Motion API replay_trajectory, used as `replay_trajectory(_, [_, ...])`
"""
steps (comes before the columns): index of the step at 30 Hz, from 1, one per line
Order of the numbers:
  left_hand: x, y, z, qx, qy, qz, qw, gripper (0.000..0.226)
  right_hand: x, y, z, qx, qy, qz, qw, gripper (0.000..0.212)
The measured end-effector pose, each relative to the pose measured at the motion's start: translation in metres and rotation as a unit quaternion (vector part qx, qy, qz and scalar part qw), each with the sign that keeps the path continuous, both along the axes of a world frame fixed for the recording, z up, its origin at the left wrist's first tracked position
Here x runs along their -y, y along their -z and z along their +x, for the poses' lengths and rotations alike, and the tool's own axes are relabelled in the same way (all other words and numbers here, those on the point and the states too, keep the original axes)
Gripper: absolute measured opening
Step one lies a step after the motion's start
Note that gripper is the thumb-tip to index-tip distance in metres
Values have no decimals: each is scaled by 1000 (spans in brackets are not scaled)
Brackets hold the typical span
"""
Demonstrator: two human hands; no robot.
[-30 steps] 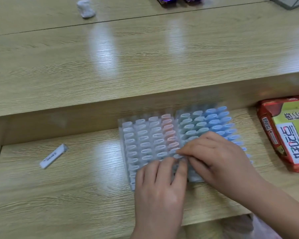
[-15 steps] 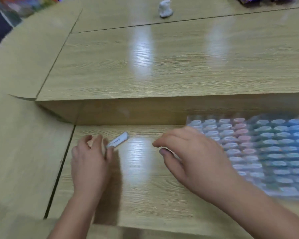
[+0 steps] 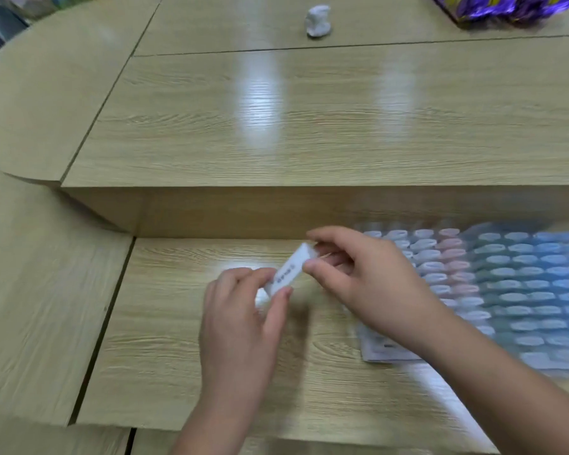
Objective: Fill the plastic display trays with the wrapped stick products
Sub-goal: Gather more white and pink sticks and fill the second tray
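Observation:
A white wrapped stick (image 3: 289, 270) with dark print is lifted just above the lower wooden desk. My left hand (image 3: 243, 316) pinches its lower end between thumb and fingers. My right hand (image 3: 368, 277) pinches its upper end with thumb and forefinger. To the right lies the clear plastic display tray (image 3: 385, 354), its rows packed with white, pink, green and blue wrapped sticks (image 3: 519, 284). My right forearm crosses the tray's near left corner.
A raised desk tier (image 3: 309, 208) runs along the back of the lower surface. On it sit a crumpled white wad (image 3: 317, 21) and a purple foil bag (image 3: 506, 6) at the far right. A seam (image 3: 102, 326) splits the lower desk at the left.
My left hand picked the white stick off the desk and carried it right. My right hand came off the tray and took hold of the stick's upper end. The view shifted left.

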State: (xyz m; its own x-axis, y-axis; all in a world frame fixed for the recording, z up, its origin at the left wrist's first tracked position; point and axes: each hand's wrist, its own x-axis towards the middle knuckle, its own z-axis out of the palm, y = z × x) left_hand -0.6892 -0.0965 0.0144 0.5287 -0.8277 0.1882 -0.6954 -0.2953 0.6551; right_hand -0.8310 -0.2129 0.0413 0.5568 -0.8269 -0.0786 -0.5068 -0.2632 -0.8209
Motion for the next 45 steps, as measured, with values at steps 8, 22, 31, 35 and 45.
replay_trajectory(8, [37, -20, -81, 10, 64, -60, 996, 28, 8, -21, -80, 147, 107, 85, 980, 17])
replay_trajectory(22, [43, 2, -136, 50, 182, -2, 982, 26, -14, -15, -203, -28, 83, -116, 989, 27])
replay_trajectory(31, [37, 20, -133, 112, 218, -16, 969, 36, -23, 3, -197, -98, 39, -266, 958, 19])
replay_trajectory(35, [38, 25, -132, 123, 221, -33, 967, 40, -20, 12, -198, -64, 14, -303, 951, 19])
replay_trajectory(45, [41, 22, -130, 127, 219, -32, 967, 39, -17, 27, -205, 3, -16, -300, 954, 16])
